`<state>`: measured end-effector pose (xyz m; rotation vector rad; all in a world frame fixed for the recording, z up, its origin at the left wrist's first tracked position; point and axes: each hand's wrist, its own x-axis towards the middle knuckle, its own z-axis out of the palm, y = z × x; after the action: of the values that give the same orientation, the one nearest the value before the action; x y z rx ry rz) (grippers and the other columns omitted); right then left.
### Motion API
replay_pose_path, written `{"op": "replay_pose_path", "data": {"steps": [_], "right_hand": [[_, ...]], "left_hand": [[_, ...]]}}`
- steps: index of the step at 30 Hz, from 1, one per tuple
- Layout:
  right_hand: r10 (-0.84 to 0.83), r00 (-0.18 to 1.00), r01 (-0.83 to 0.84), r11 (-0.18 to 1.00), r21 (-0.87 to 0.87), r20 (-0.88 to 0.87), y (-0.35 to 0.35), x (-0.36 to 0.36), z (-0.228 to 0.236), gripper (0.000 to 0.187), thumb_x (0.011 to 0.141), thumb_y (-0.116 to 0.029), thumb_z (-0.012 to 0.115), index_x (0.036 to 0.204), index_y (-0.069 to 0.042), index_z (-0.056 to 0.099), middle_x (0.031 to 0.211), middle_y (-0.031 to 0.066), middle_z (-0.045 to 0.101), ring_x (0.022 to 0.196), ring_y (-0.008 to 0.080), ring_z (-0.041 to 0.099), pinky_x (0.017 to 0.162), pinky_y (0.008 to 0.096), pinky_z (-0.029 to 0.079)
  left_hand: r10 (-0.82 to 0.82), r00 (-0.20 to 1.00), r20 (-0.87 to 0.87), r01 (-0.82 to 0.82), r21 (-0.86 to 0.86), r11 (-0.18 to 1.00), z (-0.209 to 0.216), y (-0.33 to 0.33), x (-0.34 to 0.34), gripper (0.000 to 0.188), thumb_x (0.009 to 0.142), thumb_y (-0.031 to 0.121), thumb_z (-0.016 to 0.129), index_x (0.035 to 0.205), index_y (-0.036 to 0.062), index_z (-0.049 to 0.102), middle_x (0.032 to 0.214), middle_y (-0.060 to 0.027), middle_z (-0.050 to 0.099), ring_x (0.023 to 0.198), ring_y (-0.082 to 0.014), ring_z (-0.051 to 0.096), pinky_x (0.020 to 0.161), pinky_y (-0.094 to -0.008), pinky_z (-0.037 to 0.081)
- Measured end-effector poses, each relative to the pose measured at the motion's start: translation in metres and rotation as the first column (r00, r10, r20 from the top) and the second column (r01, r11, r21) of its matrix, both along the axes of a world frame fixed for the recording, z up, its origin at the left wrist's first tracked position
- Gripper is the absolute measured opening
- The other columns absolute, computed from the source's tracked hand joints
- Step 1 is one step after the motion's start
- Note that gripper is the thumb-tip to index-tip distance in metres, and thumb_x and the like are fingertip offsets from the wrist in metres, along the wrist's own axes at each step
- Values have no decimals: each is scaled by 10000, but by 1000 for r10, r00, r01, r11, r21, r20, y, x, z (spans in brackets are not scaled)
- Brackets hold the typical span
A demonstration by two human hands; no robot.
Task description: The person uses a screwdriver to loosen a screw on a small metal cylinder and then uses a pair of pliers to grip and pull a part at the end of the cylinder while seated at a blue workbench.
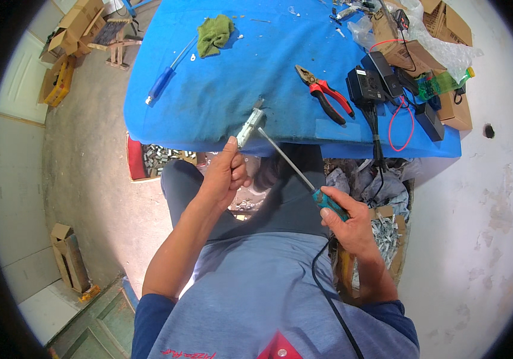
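Left hand (225, 173) gripping small metal part (250, 127) at near table (220, 102) edge, right hand (352, 224) clenched around screwdriver (304, 176), tip touching part, pliers (323, 93) far right

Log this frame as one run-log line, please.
left hand: holds small metal part | right hand: grips screwdriver, tip at part | blue table: red pliers idle

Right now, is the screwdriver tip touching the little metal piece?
Touching. The head view shows the screwdriver shaft ending against the small metal part held by the left hand.
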<state>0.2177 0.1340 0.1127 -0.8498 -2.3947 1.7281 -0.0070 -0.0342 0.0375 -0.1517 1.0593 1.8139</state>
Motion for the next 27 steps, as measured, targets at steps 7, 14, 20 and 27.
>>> {"op": "replay_pose_path", "data": {"steps": [7, 14, 20, 27], "right_hand": [[-11, 999, 3, 987, -161, -52, -3, -4, 1, 386, 892, -113, 659, 1252, 6, 586, 923, 58, 656, 698, 93, 620, 639, 238, 519], [-7, 1000, 2, 984, -176, -29, -5, -9, 7, 388, 900, -109, 646, 1263, 10, 577, 952, 60, 654, 707, 93, 615, 632, 245, 523], [-54, 997, 59, 993, -101, 49, -9, -14, 24, 378, 898, -110, 649, 1258, -8, 595, 897, 52, 650, 696, 76, 593, 616, 239, 517], [-15, 996, 23, 996, -83, 90, 0, -7, 28, 374, 889, -103, 657, 1251, -20, 612, 811, 21, 634, 676, 61, 565, 587, 232, 499]], "left_hand": [[19, 999, -27, -20, -47, 999, -3, 1, 3, 505, 983, 520, 487, 630, 192, 333, 485, 53, 273, 404, -86, 246, 520, -286, 363], [6, 997, -80, -13, -92, 996, -8, 2, 5, 518, 964, 545, 506, 629, 191, 328, 485, 49, 275, 418, -95, 265, 531, -293, 373], [-5, 992, -127, -8, -105, 994, -8, 4, 8, 521, 964, 543, 506, 627, 192, 319, 489, 44, 263, 423, -100, 264, 532, -300, 374], [-30, 986, -165, 11, -116, 993, -7, 5, 13, 529, 959, 552, 507, 627, 187, 319, 490, 43, 258, 427, -102, 266, 530, -302, 376]]}}
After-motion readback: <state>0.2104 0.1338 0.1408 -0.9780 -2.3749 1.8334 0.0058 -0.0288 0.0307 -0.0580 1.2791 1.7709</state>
